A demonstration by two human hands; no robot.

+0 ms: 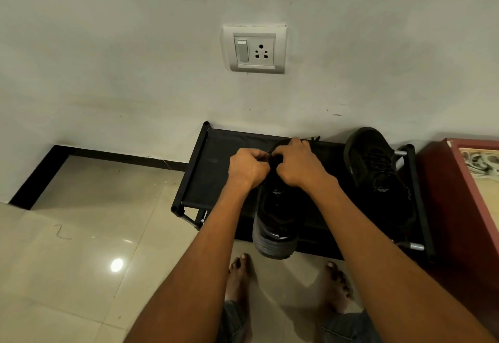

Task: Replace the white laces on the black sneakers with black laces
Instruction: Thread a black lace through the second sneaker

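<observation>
While both hands, left hand (248, 170) and right hand (297, 164), are pinching the limp black lace (314, 140) at the sneaker (275, 207)'s twelve o'clock end, gripping near its stiff tip is looking wisest.

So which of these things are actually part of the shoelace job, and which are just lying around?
Part of the job:
- left hand and right hand, pinching the black lace
- sneaker being laced
- second sneaker
- black shoe rack beneath both

Just lying about:
- wall socket
- red cabinet
</observation>
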